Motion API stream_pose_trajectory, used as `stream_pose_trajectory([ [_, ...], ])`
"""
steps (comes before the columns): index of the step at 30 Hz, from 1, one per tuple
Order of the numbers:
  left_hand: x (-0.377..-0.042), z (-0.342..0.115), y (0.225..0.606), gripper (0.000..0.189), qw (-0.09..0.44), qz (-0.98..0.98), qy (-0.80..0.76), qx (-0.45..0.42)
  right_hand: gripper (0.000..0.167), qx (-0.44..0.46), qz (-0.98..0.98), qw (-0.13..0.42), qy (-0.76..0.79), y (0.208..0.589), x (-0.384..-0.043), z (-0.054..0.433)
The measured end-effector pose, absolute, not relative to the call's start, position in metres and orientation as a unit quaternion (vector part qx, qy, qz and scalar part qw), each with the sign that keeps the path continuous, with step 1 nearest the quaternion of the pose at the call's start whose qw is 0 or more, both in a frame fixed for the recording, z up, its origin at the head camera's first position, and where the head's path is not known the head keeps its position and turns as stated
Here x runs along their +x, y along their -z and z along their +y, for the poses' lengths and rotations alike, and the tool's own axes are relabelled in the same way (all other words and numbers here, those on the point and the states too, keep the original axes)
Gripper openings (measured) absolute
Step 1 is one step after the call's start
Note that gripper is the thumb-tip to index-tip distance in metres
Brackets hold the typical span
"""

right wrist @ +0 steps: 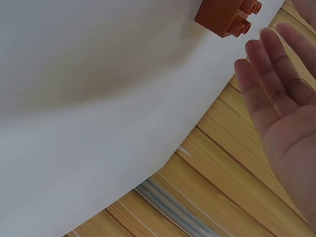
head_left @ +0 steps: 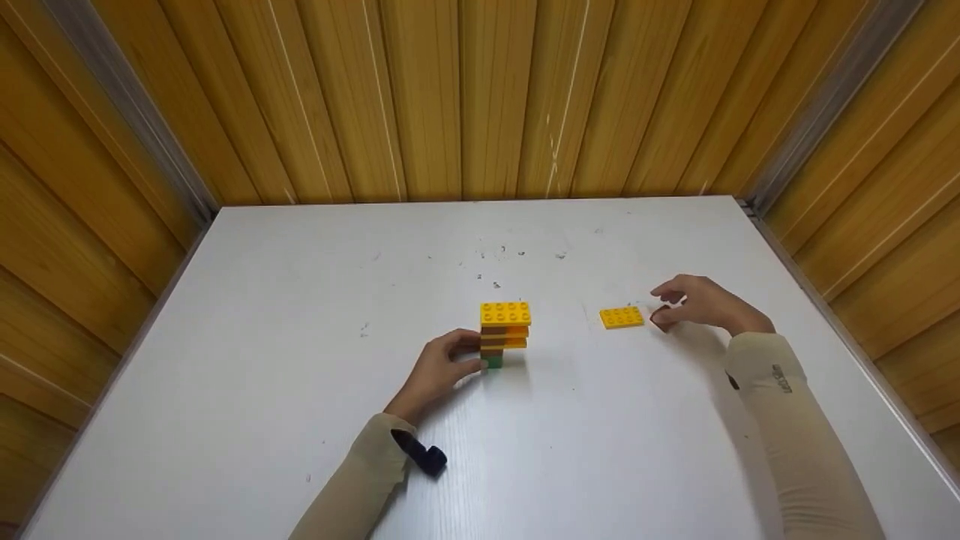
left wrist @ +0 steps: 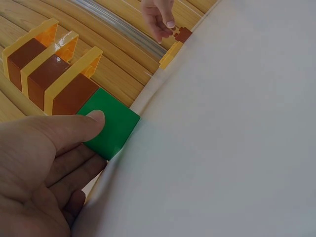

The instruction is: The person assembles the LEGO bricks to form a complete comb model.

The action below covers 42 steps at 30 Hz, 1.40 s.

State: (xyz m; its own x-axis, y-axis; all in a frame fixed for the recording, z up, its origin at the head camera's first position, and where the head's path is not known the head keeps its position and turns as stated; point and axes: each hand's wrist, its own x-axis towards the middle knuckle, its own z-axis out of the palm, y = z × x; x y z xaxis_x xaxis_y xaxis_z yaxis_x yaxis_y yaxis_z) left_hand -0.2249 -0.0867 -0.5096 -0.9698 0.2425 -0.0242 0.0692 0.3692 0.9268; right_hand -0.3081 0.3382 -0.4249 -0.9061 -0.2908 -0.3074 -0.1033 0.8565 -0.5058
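A tower of building blocks [head_left: 505, 315] stands upright on the table, a green block [left wrist: 109, 122] at its base with brown blocks and yellow plates alternating above. My left hand [head_left: 442, 367] holds the tower low down, thumb on one face of the green block and fingers behind it. Over on the right, my right hand [head_left: 701, 301] hovers just above a reddish-brown block [right wrist: 220, 17], its fingers apart from the block in the right wrist view. Beside that block lies a loose yellow plate [head_left: 622, 317] with studs up.
Both pieces and the tower rest on a white table [head_left: 262, 337] with small dark marks. Wood-patterned walls [head_left: 420, 97] rise behind it and at both sides. A black wrist strap [head_left: 420, 452] sticks out from the left sleeve.
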Motion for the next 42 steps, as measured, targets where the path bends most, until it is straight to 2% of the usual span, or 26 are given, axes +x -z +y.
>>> stream_pose_trajectory([
  [23,-0.226,-0.085,0.509,0.037,0.083,0.83,-0.545,0.084,0.068,-0.081,0.947,0.219,0.219,0.445,-0.312,0.34],
  [42,-0.226,-0.088,0.511,0.037,0.085,0.813,-0.568,0.101,0.062,-0.108,0.946,0.202,0.229,0.441,-0.31,0.335],
])
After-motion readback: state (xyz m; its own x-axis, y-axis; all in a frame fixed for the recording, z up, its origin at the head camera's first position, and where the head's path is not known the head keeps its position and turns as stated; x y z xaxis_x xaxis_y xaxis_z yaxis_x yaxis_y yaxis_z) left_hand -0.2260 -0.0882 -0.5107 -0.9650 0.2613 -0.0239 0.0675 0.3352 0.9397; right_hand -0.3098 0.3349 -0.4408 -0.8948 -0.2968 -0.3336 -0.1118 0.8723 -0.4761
